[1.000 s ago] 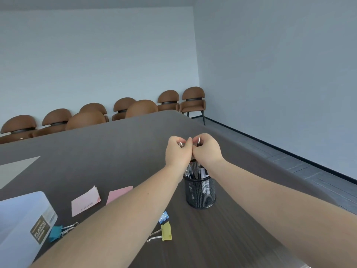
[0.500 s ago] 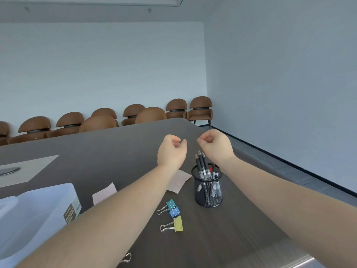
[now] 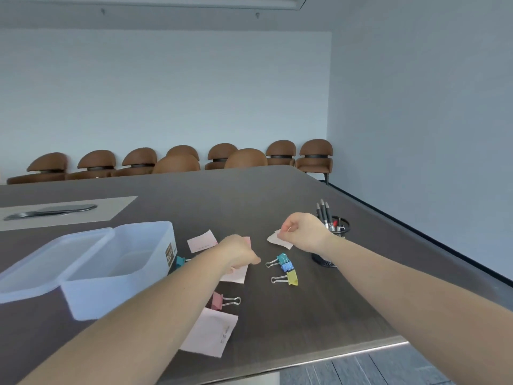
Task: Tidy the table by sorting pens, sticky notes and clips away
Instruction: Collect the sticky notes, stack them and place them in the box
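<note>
R hand (image 3: pixel 304 232): fingers curled, pinching edge of white sticky note (image 3: pixel 279 239), just left of mesh pen cup (image 3: pixel 337 240) w/ pens upright. L hand (image 3: pixel 238 252): loose fist over a note; whether it holds anything can't be told. Teal/blue clips (image 3: pixel 283 262) and yellow clip (image 3: pixel 290 277) lie between hands. Pink clip (image 3: pixel 222 300) nearer. Clear bin (image 3: pixel 116 276) at left.

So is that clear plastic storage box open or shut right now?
Open. The clear plastic storage box shows its bare inside, and its lid lies off beside it.
</note>
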The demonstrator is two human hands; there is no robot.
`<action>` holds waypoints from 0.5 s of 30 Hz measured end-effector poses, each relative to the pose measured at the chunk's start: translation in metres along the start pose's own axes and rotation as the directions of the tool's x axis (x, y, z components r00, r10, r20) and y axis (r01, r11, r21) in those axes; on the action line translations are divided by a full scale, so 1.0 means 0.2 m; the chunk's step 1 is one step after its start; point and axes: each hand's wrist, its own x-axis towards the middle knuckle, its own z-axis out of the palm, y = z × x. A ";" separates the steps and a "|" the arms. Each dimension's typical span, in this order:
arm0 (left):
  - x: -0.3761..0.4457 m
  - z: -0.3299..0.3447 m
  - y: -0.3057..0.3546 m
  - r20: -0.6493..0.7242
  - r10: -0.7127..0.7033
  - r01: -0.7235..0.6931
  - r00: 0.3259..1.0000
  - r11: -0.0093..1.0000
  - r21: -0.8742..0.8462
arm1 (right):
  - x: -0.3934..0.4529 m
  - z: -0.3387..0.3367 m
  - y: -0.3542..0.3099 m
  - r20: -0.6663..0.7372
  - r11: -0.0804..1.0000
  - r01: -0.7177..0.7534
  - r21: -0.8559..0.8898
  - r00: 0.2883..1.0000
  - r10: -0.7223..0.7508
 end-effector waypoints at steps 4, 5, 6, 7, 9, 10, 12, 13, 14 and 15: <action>-0.06 -0.04 -0.20 -0.043 0.005 -0.001 0.999 0.994 0.107 | -0.06 0.11 -0.02 0.055 0.999 -0.003 -0.050 0.998 0.006; -0.07 -0.05 -0.24 -0.081 0.008 0.004 0.997 0.989 0.151 | -0.07 0.13 -0.03 0.061 0.998 0.004 -0.060 0.998 0.000; -0.07 -0.06 -0.28 -0.118 0.018 0.002 0.993 0.986 0.164 | -0.07 0.15 -0.03 0.075 0.997 0.010 -0.071 0.997 -0.005; -0.07 -0.07 -0.32 -0.157 0.025 0.001 0.987 0.986 0.165 | -0.07 0.17 -0.04 0.091 0.996 0.021 -0.082 0.996 -0.014; -0.07 -0.08 -0.39 -0.211 0.027 0.003 0.977 0.990 0.143 | -0.05 0.21 -0.03 0.114 0.993 0.037 -0.113 0.993 -0.024; -0.05 -0.08 -0.42 -0.235 0.022 0.010 0.972 0.991 0.137 | -0.04 0.23 -0.02 0.117 0.991 0.037 -0.125 0.993 -0.022; -0.03 -0.08 -0.45 -0.253 0.020 0.015 0.967 0.991 0.135 | -0.01 0.26 0.00 0.116 0.989 0.028 -0.144 0.993 -0.011; -0.02 -0.09 -0.46 -0.253 0.021 0.014 0.967 0.991 0.133 | 0.01 0.26 0.01 0.118 0.989 0.012 -0.147 0.993 0.006; -0.01 -0.09 -0.46 -0.247 0.019 0.014 0.969 0.991 0.130 | 0.02 0.27 0.02 0.123 0.990 -0.014 -0.142 0.992 0.032; 0.00 -0.10 -0.45 -0.235 0.022 0.009 0.972 0.991 0.130 | 0.04 0.27 0.03 0.122 0.990 -0.035 -0.140 0.991 0.052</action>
